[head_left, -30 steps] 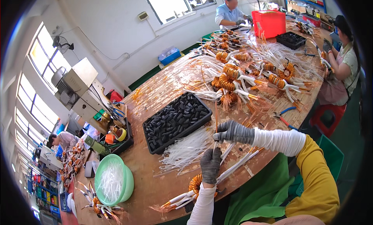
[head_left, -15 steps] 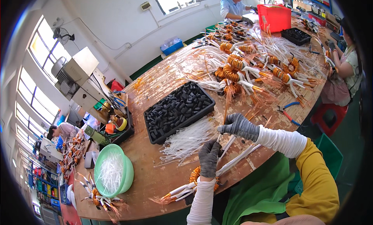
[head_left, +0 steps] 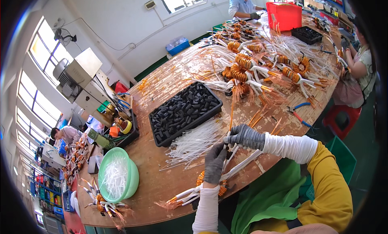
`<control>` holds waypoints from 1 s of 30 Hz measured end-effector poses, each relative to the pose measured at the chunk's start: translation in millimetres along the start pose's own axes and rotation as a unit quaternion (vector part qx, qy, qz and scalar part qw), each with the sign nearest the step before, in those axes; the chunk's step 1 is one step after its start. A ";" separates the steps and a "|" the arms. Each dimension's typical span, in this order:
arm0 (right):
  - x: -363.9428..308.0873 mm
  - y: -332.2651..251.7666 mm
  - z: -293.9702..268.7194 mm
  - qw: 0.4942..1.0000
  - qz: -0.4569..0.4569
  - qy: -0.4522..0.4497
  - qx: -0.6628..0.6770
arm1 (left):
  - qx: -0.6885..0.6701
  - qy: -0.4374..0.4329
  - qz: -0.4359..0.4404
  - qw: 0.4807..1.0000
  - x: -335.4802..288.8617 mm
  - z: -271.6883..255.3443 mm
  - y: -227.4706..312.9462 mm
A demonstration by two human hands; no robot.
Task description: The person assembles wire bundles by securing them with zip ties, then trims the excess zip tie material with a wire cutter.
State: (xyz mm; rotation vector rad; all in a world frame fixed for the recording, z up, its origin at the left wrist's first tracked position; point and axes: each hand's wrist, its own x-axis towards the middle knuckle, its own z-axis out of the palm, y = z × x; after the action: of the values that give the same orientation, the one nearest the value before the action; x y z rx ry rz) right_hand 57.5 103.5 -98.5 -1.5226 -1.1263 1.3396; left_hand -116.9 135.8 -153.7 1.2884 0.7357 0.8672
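Observation:
My left hand [head_left: 214,163], in a grey glove, pinches a white-sleeved wire [head_left: 231,160] low down, with a small black piece beside the fingertips. My right hand [head_left: 247,137], also gloved, closes round the same wire just above, and its bare copper end sticks up past the fingers. The two hands meet at the fingertips. Below them lies an orange copper-wound ring coil [head_left: 201,178], partly hidden by my left hand and wrist, its white leads [head_left: 186,192] ending in frayed copper strands. Thin white plastic strips [head_left: 190,143], probably cable ties, lie in a loose pile beside my left hand.
A black tray [head_left: 185,112] of short black sleeves sits just beyond the strips. At left stands a green basin [head_left: 133,175] of white strips. Heaped coils [head_left: 242,68] cover the far table. Red-and-blue-handled pliers [head_left: 298,114] lie at right. Two co-workers sit at the far side and right.
My left hand has risen slightly and its fingertips now meet my right hand's on the wire. The right hand has moved a little down and left.

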 end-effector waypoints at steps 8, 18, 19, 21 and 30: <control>11.5 14.7 19.1 0.998 -0.021 -0.036 -0.054 | 0.348 0.020 0.101 0.932 -20.2 -12.2 -6.1; 12.3 5.7 23.7 0.982 -0.034 -0.054 -0.180 | 0.508 0.029 0.218 0.833 -30.6 -11.6 0.2; 15.2 7.3 22.9 0.982 -0.035 -0.057 -0.178 | 0.511 0.029 0.215 0.832 -30.9 -10.6 -1.8; 21.5 11.8 22.3 0.972 -0.029 -0.066 -0.225 | 0.505 0.062 0.204 0.836 -30.9 -10.2 -6.5; 18.8 2.6 25.9 0.965 -0.011 -0.095 -0.243 | 0.538 0.061 0.205 0.815 -31.0 -14.1 -10.6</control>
State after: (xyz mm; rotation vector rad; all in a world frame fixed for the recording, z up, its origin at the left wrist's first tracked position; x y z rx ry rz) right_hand 33.0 121.0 -109.4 -1.7384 -1.6811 1.2719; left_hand -143.0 115.2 -166.6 2.4929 1.1446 0.8890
